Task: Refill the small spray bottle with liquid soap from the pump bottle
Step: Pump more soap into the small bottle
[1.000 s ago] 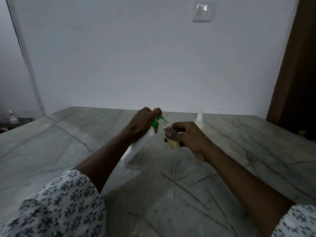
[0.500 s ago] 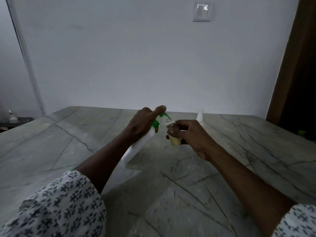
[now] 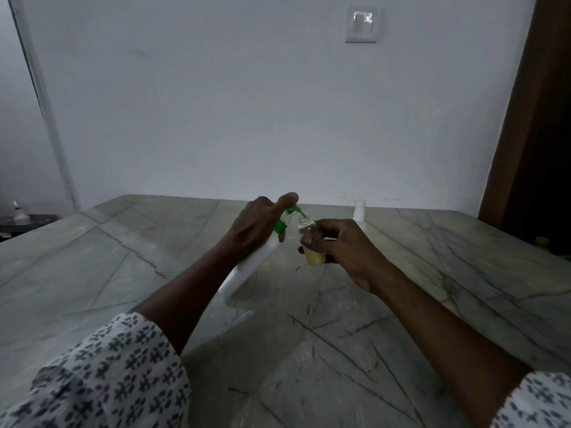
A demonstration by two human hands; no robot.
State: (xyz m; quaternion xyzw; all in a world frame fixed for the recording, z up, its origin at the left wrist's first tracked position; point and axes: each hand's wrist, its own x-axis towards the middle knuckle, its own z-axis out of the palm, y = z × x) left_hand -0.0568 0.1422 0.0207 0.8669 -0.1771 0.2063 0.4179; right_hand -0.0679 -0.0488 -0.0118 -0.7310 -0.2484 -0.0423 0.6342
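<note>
My left hand (image 3: 258, 225) grips a white pump bottle (image 3: 248, 268) with a green pump head, tilted to the right, its base near the table. The thumb lies on top of the pump. My right hand (image 3: 341, 248) pinches a small clear spray bottle (image 3: 312, 247) with yellowish liquid in its lower part. The green nozzle meets the small bottle's open mouth. A white spray cap (image 3: 359, 211) stands on the table just behind my right hand.
A grey marble table (image 3: 123, 273) spreads across the view, its far edge against a white wall with a light switch (image 3: 361, 24). A dark wooden door frame (image 3: 531, 118) rises at the right. A small white object (image 3: 18, 211) sits on a dark shelf at far left.
My left thumb has risen with the pump head from its pressed position. Both bottles have shifted slightly upward and stay joined nozzle to mouth.
</note>
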